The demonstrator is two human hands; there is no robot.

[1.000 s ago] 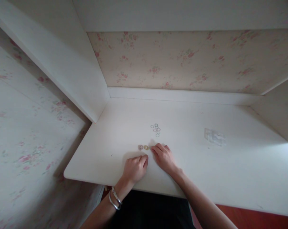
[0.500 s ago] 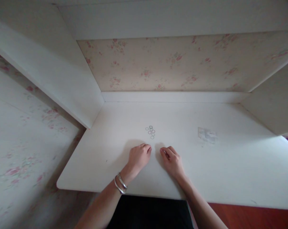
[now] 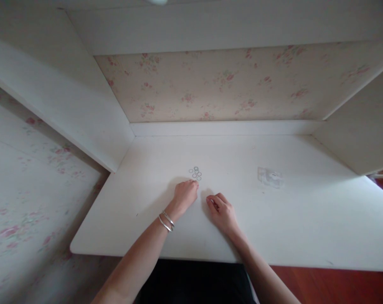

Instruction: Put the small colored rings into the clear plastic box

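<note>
A cluster of several small thin rings (image 3: 195,173) lies on the white desk top (image 3: 292,211). My left hand (image 3: 185,195), with two silver bangles on its wrist, rests on the desk with its fingers curled. Its fingertips reach the near edge of the ring cluster, and whatever is under or in the hand is hidden. My right hand (image 3: 222,211) lies just to the right and nearer to me, fingers curled inward around a small dark spot that I cannot make out.
A small clear plastic bag (image 3: 270,176) lies flat on the desk to the right. White side panels close in the desk on the left and right, and floral wallpaper (image 3: 216,84) backs it. The near desk edge runs just before my forearms.
Two small round pieces visible by my hands a second ago are now out of sight. My left hand slid forward over their spot to the rings. My right hand drew back and curled.
</note>
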